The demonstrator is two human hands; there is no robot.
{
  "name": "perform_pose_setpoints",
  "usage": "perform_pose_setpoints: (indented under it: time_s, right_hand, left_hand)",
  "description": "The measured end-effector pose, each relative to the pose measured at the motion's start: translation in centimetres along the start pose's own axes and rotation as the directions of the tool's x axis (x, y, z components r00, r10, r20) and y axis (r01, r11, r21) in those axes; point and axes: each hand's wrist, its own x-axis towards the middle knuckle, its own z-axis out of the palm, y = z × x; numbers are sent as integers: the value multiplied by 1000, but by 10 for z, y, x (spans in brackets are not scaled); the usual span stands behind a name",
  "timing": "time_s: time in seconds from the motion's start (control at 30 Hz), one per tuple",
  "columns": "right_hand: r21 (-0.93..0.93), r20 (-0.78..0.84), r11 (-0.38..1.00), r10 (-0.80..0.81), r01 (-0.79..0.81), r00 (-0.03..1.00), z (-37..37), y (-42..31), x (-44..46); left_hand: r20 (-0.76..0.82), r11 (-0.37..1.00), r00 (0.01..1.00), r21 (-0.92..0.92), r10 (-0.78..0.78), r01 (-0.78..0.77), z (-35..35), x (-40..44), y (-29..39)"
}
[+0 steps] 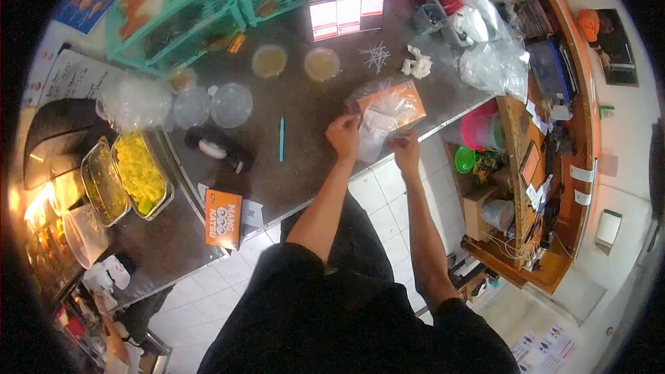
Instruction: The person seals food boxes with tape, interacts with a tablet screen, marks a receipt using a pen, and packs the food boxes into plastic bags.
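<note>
A clear plastic bag (375, 134) lies at the counter's front edge, partly over an orange box (410, 102). White items show through the plastic on top of the box. My left hand (343, 136) is closed at the bag's left side, its fingers pinching the plastic. On the right side of the bag, my right hand (405, 150) has its fingers pressed together on the plastic. Left of my hands, a teal pen-like stick (282, 139) lies on the dark counter (298, 187).
Two filled round containers (269, 61) (322, 65) stand near a lit tablet (346, 15). Clear lids (231, 105), a black tape dispenser-like object (220, 149), trays of yellow food (142, 174) and another orange box (223, 219) are left. Shelves (516, 166) stand right.
</note>
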Motion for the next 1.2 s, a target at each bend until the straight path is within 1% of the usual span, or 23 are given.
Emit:
perform_pose_setpoints:
  time_s: [0.03, 0.1, 0.17, 0.23, 0.3, 0.33, 0.37, 0.4, 0.43, 0.47, 0.5, 0.53, 0.57, 0.6, 0.63, 0.67, 0.77, 0.8, 0.9, 1.0, 1.07, 1.13, 1.2]
  right_hand:
    - [23, -54, 996, -81, 83, 995, 12, 16, 10]
    - [58, -73, 998, 36, -32, 997, 26, 20, 18]
    - [77, -195, 996, 49, -34, 980, 38, 18, 14]
    - [-444, -300, 896, -125, -23, 946, 39, 70, 15]
    - [-240, -343, 947, 123, -214, 931, 6, 59, 7]
    - [-163, -422, 979, 46, -126, 905, -21, 65, 16]
    - [-91, -494, 996, -25, -23, 869, -54, 71, 30]
    - [-161, -516, 987, -62, -25, 854, -96, 62, 47]
    - [-295, -558, 955, -187, 17, 809, -135, 69, 79]
    - [-423, -583, 905, -308, 42, 752, -177, 83, 120]
    - [-463, -556, 886, -261, -33, 789, -222, 97, 170]
    - [-501, -529, 860, -214, -99, 821, -264, 108, 225]
    - [-505, -505, 861, -351, 59, 788, -300, 94, 266]
    - [-531, -534, 843, -413, 87, 738, -331, 103, 321]
    - [-589, -608, 808, -445, 3, 657, -359, 101, 367]
    - [-502, -622, 865, -359, -3, 696, -391, 119, 419]
    - [-374, -820, 914, -246, -157, 517, -442, 97, 516]
    - [-425, -846, 868, -279, -259, 455, -446, 71, 527]
    - [-545, -581, 787, -107, -288, 807, -497, 117, 607]
    - [-544, -667, 838, -394, -51, 632, -532, 99, 622]
    - [-392, -725, 873, -487, 290, 487, -560, 25, 605]
    - [-224, -698, 883, -440, 412, 564, -582, -19, 596]
    - [-150, -538, 965, -261, 214, 801, -612, -38, 601]
  left_hand:
    - [-37, 998, 997, 0, -68, 68, 6, -2, -4]
    - [-127, 986, 979, 25, -158, 163, 12, -4, -17]
    - [-174, 978, 967, 60, -187, 200, 23, -2, -34]
    - [-94, 927, 930, 92, -355, 363, 44, 17, -134]
    - [165, 863, 868, -125, -469, 490, 20, 14, -84]
    - [289, 796, 809, -197, -511, 573, 6, 12, -53]
    - [332, 772, 870, -414, -365, 482, -3, 10, -45]
    - [229, 674, 827, -489, -514, 554, -23, 17, -85]
    - [108, 789, 869, -377, -483, 485, -51, 22, -125]
    - [-41, 865, 885, -241, -463, 441, -55, -1, -47]
    - [26, 947, 948, -51, -316, 317, -85, 2, -75]
    - [-52, 979, 977, -28, -205, 204, -113, -1, -110]
    - [-129, 996, 988, 13, -90, 92, -140, -5, -144]
    - [-201, 957, 967, 213, -155, 197, -171, -9, -175]
    - [-270, 867, 938, 388, -218, 313, -194, -13, -197]
    - [-300, 757, 913, 517, -277, 399, -179, -20, -177]
    - [-282, 664, 916, 631, -285, 401, -94, -14, -71]
    - [-272, 656, 924, 651, -270, 383, -72, -8, -45]
    - [-250, 653, 943, 680, -219, 332, -34, 4, 16]
    - [-240, 674, 959, 684, -152, 278, -18, 10, 67]
    - [-231, 700, 969, 678, -90, 227, -10, 17, 102]
    - [-226, 722, 974, 670, -18, 169, -9, 20, 132]
    - [-223, 746, 974, 656, 43, 118, -11, 18, 164]
